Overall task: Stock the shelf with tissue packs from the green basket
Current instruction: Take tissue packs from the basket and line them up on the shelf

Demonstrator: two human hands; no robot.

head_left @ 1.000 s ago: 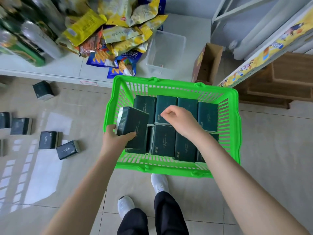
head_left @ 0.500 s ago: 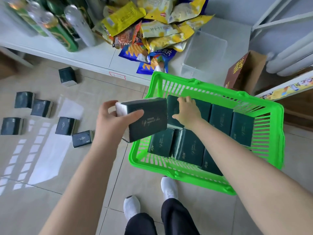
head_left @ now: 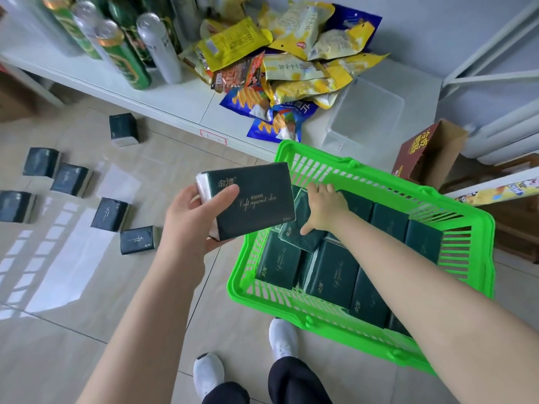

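- Tiled floor [head_left: 87, 287] carries the green basket [head_left: 364, 325], with the shelf [head_left: 175, 94] just beyond it.
- One tissue pack [head_left: 253, 202] has left the basket. Our left hand [head_left: 189, 220] grips it left of the basket, ready for shelving.
- Our right hand [head_left: 326, 211] now clasps a second pack [head_left: 297, 237], tilted inside the basket.
- Both look dark green and soft-wrapped.
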